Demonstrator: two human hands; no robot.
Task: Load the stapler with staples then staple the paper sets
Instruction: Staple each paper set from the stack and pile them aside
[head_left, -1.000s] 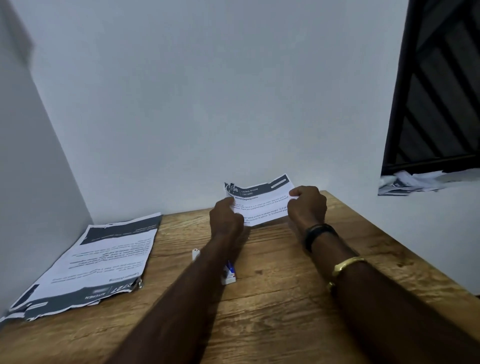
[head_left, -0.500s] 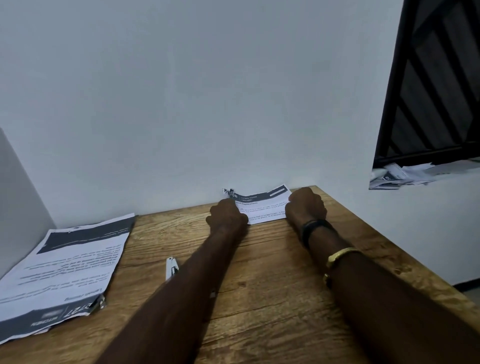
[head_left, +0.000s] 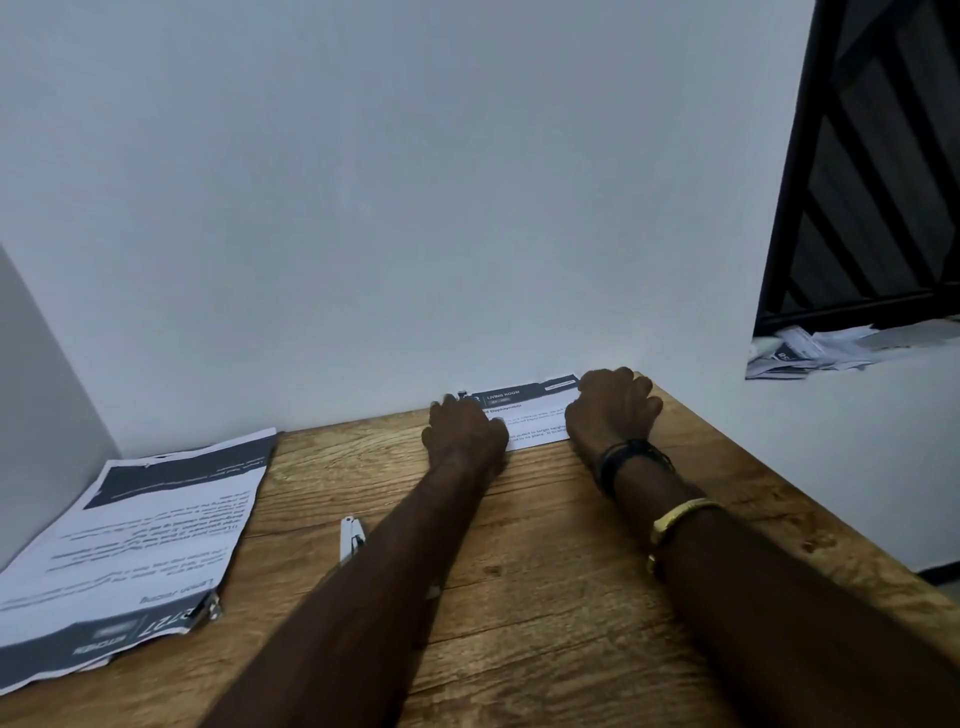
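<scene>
At table's (head_left: 571, 525) far edge, left hand (head_left: 464, 432) & right hand (head_left: 614, 411) grip paper set (head_left: 530, 410); square sheets vs. wall (head_left: 415, 208) before stapling.

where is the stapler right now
In the head view the stapler lies on the wooden table left of centre, partly hidden under the left forearm, to the right of the big paper stack and nearer than the held paper set.

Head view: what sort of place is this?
Probably a home or small-office corner: a wooden table against bare white walls, printed paper sets on it, and a barred window with loose papers on its sill.
</scene>
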